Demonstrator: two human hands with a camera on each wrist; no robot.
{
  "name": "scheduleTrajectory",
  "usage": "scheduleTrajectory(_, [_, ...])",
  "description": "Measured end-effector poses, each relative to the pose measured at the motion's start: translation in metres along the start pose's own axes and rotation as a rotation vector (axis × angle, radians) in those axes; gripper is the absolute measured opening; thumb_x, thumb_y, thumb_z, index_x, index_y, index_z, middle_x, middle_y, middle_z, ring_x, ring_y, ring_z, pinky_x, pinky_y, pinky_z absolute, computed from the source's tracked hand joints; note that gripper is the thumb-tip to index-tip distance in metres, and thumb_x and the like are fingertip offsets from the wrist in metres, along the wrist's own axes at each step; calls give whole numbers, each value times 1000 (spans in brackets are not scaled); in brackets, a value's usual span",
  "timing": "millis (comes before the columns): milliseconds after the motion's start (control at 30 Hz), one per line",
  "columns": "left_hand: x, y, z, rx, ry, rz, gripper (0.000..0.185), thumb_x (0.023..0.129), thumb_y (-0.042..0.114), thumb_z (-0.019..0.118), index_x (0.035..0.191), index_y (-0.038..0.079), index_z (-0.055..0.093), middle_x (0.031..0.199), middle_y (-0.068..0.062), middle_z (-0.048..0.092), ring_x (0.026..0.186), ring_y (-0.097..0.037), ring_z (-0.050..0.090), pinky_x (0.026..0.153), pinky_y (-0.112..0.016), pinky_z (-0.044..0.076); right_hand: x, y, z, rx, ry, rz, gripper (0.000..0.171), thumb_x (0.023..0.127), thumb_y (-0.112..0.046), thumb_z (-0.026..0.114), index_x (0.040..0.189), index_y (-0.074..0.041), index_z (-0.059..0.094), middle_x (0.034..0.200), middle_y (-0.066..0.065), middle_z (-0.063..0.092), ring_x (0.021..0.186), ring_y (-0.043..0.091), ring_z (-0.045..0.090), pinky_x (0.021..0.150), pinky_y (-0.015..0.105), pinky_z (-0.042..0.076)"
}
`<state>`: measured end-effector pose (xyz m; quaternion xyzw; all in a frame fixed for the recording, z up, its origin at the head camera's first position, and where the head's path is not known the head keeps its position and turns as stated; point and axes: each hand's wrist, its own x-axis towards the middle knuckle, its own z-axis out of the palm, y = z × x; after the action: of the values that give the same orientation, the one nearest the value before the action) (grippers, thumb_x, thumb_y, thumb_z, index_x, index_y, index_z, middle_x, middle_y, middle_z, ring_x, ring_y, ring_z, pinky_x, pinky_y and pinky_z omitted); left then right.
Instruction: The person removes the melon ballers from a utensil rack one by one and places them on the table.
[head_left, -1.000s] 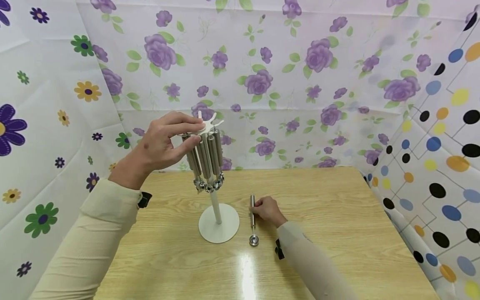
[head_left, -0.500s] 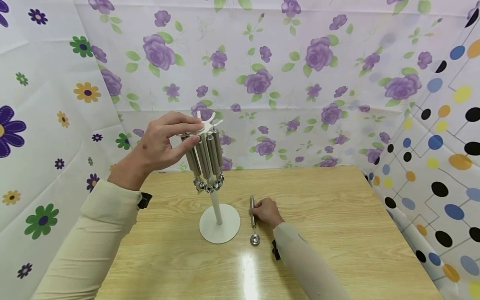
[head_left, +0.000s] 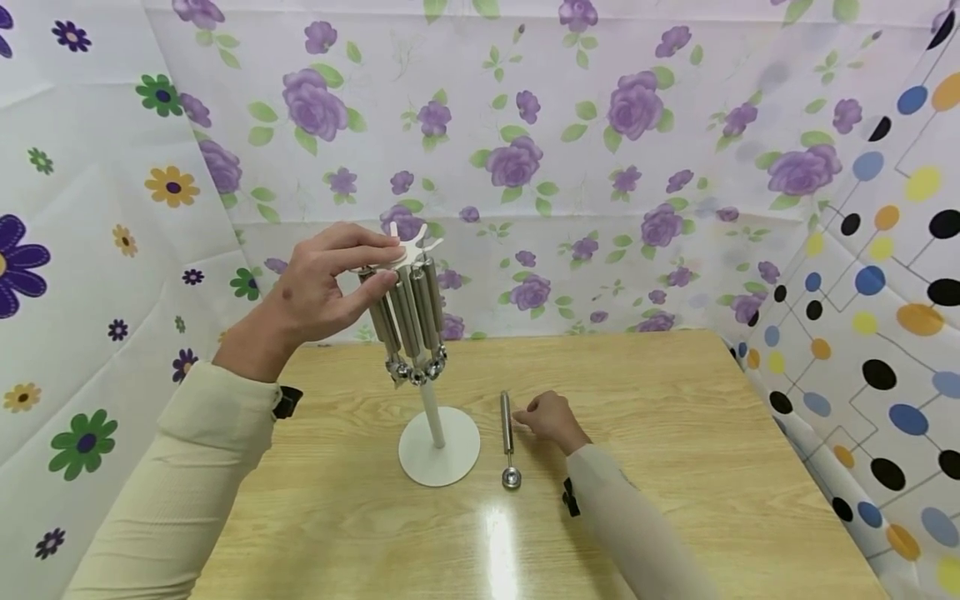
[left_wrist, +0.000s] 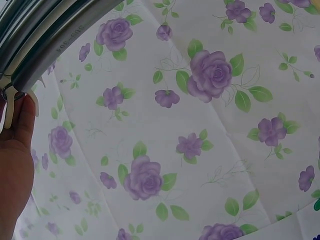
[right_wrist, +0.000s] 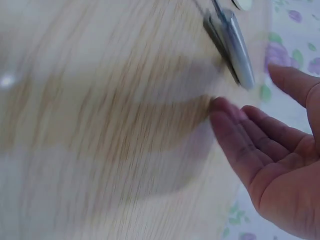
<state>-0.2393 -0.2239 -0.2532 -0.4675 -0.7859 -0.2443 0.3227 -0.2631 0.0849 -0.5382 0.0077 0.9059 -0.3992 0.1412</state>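
Left of centre in the head view, the left hand (head_left: 318, 279) grasps with its fingers the top of a white, round-based rack (head_left: 432, 417) hung with silver metal utensils (head_left: 407, 317). Below centre, a long-handled, round-headed silver utensil (head_left: 507, 423) lies on the pale wooden bench (head_left: 652, 400); right of it, the right hand's (head_left: 553, 418) fingers are released.

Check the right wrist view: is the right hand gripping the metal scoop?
No, a gap shows between the right hand and the metal scoop.
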Motion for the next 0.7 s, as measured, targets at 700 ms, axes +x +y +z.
scheduleTrajectory(700, [3,3,1,25,8,-11,57,102,49,49,107,-1,76,106,-20,68,100,-36,62,75,-38,47,-44,-95,-86,66,39,-392,39,99,-31,62,126,-4,68,119,11,70,107,26,66,89,43,54])
